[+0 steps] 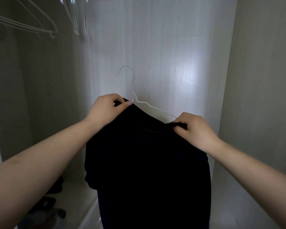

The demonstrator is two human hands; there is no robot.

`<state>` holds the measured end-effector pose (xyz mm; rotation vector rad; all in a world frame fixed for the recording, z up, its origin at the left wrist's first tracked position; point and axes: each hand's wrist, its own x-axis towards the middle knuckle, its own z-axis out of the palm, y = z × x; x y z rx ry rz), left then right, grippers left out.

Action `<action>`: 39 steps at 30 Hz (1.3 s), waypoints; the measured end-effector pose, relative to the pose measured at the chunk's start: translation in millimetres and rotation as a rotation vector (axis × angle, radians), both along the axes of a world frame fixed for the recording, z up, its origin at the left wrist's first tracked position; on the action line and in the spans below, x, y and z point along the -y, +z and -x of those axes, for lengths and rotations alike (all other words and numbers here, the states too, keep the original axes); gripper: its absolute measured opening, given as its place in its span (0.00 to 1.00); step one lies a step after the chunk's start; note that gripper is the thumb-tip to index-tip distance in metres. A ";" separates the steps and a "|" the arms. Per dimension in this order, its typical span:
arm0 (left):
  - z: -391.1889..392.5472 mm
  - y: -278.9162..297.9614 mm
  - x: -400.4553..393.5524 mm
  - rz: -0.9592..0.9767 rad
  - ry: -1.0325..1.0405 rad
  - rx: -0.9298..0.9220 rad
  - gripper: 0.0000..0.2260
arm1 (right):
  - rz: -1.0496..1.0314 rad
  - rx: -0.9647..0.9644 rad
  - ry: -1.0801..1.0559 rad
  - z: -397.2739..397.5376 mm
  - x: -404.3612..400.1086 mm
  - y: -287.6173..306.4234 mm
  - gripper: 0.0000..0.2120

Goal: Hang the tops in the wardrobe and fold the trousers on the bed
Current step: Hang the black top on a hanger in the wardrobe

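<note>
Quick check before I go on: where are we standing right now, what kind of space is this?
Most likely the inside of a wardrobe: pale panel walls close in on three sides, empty white wire hangers hang at upper left, and both hands hold a black top on a white hanger.

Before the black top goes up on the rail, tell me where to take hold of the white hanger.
Grip the white hanger at its neck, just below the hook, coming from the left where the left hand already pinches the black top. The hook stands upright and bare there, while the right hand pulls fabric over the right arm of the wire.
</note>
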<state>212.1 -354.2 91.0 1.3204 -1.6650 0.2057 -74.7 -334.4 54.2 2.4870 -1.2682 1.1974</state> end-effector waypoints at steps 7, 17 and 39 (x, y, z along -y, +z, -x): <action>-34.9 -7.6 -1.7 0.008 0.162 0.211 0.08 | 0.035 0.112 0.034 26.1 -5.2 -0.1 0.05; -10.9 -1.0 -4.2 0.010 0.109 0.240 0.11 | 0.030 -0.127 0.064 24.9 -5.7 29.2 0.03; 64.3 86.9 55.9 -0.108 -0.196 -0.095 0.22 | -0.471 0.421 0.218 78.4 -58.8 126.2 0.21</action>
